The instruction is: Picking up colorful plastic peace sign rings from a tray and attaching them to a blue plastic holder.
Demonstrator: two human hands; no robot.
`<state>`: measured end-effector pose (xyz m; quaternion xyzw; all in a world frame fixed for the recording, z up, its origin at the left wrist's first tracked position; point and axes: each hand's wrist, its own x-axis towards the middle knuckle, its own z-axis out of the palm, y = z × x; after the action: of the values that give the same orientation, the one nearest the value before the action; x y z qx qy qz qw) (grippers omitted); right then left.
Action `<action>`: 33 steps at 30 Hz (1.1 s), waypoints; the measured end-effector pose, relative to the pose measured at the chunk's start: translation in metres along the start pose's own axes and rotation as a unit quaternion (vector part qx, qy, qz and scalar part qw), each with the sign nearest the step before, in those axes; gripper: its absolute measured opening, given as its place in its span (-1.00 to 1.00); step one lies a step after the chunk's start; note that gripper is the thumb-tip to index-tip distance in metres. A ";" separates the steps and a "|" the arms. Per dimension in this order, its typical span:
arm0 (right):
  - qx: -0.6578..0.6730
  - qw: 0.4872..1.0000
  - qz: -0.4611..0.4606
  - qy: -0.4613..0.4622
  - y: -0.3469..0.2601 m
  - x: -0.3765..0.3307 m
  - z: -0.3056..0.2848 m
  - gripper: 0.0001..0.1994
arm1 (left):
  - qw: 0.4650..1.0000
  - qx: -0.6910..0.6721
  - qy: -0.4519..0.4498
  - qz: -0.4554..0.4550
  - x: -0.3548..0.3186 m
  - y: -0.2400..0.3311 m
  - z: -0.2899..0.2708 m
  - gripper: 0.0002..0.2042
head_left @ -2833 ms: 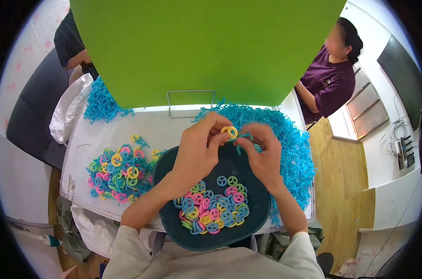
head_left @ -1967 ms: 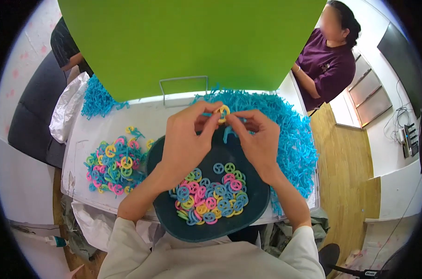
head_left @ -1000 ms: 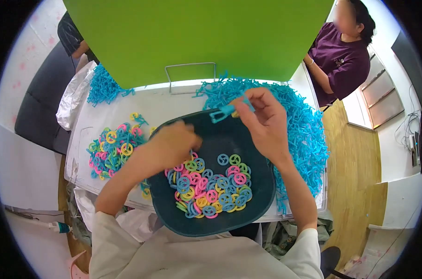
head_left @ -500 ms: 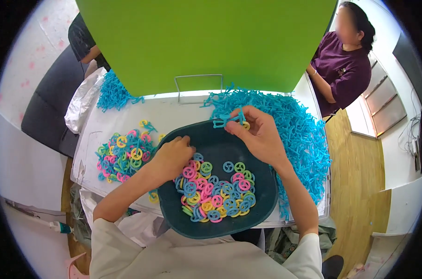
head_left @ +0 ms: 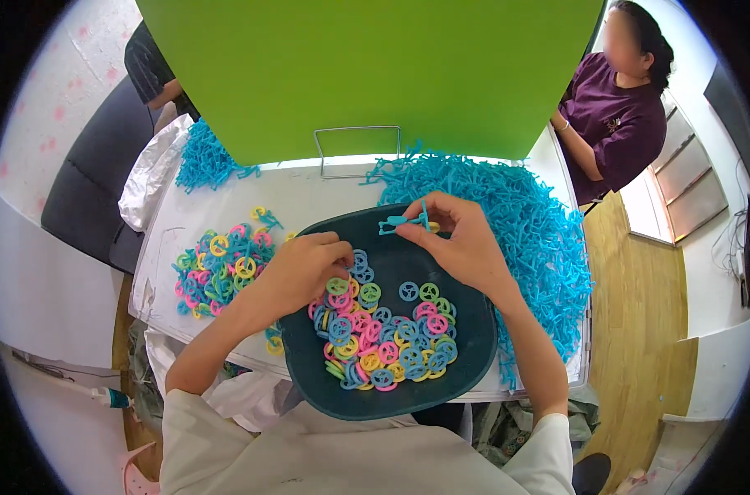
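A dark green plastic tub lies in front of me, holding many small spoked toy wheels in pink, blue, yellow and green. My left hand is over its left side, fingers curled closed. A green wheel shows just under the fingertips; whether they grip it is hidden. Above the tub's far right rim, my right hand pinches a thin light-blue plastic toy frame between thumb and fingers. A yellow wheel shows at that frame's right end, partly covered by the fingers.
Right of the tub spreads a large heap of blue plastic frames; a smaller blue heap lies far left. Frames with wheels on them form a mixed pile at left. A green panel stands behind. A person sits at right.
My left hand has shifted slightly right, and a green wheel now shows below its fingertips. The blue frame in my right hand has tilted a little.
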<state>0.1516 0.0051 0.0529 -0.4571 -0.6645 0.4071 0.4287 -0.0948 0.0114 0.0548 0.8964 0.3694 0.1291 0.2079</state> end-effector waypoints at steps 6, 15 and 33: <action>-0.065 0.998 0.004 -0.015 0.000 0.000 -0.004 -0.83 | 0.993 -0.055 0.106 0.017 0.009 0.003 0.002 -0.88; -0.083 0.996 -0.018 -0.004 -0.009 -0.006 0.002 -0.83 | 0.892 -0.422 0.103 -0.129 0.018 0.021 -0.001 -0.82; -0.105 0.994 -0.018 0.036 -0.015 -0.011 0.008 -0.88 | 0.835 -0.511 0.141 -0.148 0.031 0.024 0.015 -0.93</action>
<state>0.1429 -0.0102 0.0624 -0.5018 -0.6959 0.3102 0.4096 -0.0525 0.0143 0.0551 0.5691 0.4042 0.3924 0.5990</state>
